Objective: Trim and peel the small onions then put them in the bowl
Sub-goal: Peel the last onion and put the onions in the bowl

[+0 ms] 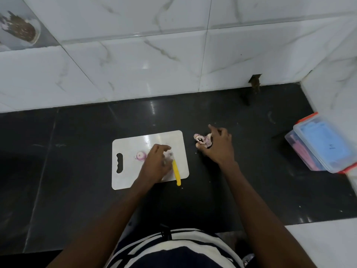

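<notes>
A white cutting board (127, 180) lies on the black counter. A small trimmed purple onion (141, 156) rests on it, cut face up. My left hand (157, 163) is on the board just right of that onion, fingers curled; something pale shows under them but it is blurred. A yellow-handled knife (176, 174) lies on the board beside this hand. Right of the board, my right hand (218, 146) is over a small heap of onion peels (201, 139) on the counter, fingers pinching at the heap. No bowl is in view.
A clear plastic box with orange clips and blue contents (324, 144) sits at the right edge of the black counter (77, 142). White marble-pattern wall tiles (154, 64) rise behind. A hole in the tiles (255, 80) is at the back right.
</notes>
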`<control>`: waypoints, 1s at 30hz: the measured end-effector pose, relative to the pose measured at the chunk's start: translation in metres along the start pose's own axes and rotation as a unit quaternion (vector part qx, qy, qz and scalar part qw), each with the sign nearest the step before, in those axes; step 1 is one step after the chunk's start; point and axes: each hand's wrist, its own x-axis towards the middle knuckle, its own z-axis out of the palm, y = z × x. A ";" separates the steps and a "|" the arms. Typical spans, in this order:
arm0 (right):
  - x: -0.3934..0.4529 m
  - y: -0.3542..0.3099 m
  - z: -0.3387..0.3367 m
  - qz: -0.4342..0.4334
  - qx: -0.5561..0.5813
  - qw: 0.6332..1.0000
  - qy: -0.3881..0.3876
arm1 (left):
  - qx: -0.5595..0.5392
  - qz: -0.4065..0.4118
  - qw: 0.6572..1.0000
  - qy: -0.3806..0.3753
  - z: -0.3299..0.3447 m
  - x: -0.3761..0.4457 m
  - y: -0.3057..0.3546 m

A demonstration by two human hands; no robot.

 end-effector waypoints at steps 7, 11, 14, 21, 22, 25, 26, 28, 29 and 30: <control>0.019 0.004 0.002 0.010 0.002 0.997 -0.079 | 0.022 0.062 0.991 -0.118 0.035 0.072 0.060; 0.023 -0.008 0.002 -0.036 -0.024 0.993 -0.106 | 0.041 0.106 0.984 -0.138 0.048 0.102 0.064; 0.022 -0.011 0.010 -0.059 -0.069 0.991 -0.094 | 0.051 0.145 0.979 -0.132 0.053 0.112 0.062; -0.001 -0.019 0.024 -0.040 -0.127 0.991 -0.031 | 0.092 0.188 0.972 -0.106 0.063 0.099 0.059; -0.006 -0.020 0.026 -0.026 -0.119 0.992 -0.025 | 0.106 0.199 0.969 -0.104 0.064 0.097 0.058; -0.030 -0.021 0.031 0.034 -0.085 0.996 -0.022 | 0.172 0.228 0.954 -0.091 0.066 0.082 0.053; -0.039 -0.020 0.032 0.057 -0.073 0.995 -0.021 | 0.194 0.238 0.947 -0.093 0.067 0.075 0.052; -0.060 -0.018 0.032 0.086 -0.053 0.995 -0.008 | 0.218 0.253 0.937 -0.106 0.069 0.060 0.050; -0.071 -0.016 0.031 0.098 -0.032 0.995 0.006 | 0.221 0.257 0.934 -0.116 0.072 0.055 0.048; -0.081 -0.013 0.030 0.114 0.006 0.993 0.024 | 0.215 0.259 0.933 -0.130 0.073 0.051 0.046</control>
